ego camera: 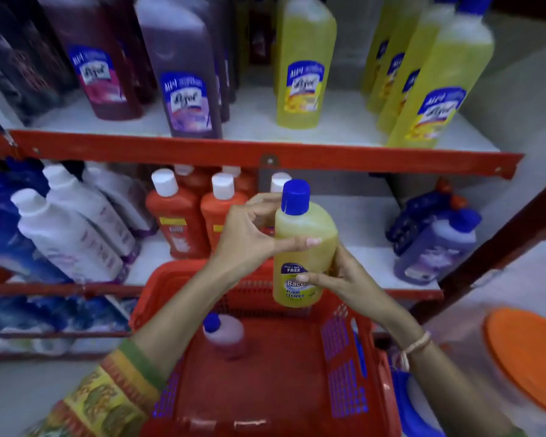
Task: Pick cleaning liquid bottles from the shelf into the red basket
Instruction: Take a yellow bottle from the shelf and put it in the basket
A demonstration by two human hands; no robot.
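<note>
Overhead, from the head camera, a yellow plastic floor-cleaner bottle with a blue screw cap (303, 247) stands upright in the air above the back rim of the red plastic slotted basket (265, 389). Its label reads "FREE" and "FLOOR CLEANER"; the brand word is partly covered by a finger. The left hand (249, 238) pinches the bottle's shoulder with thumb across the front, and the right hand (341, 279) wraps its lower body, fingers closed on the label. A small pink bottle with a blue cap (224, 335) lies blurred inside the basket. Shelf bottles behind are smeared, their labels unreadable.
</note>
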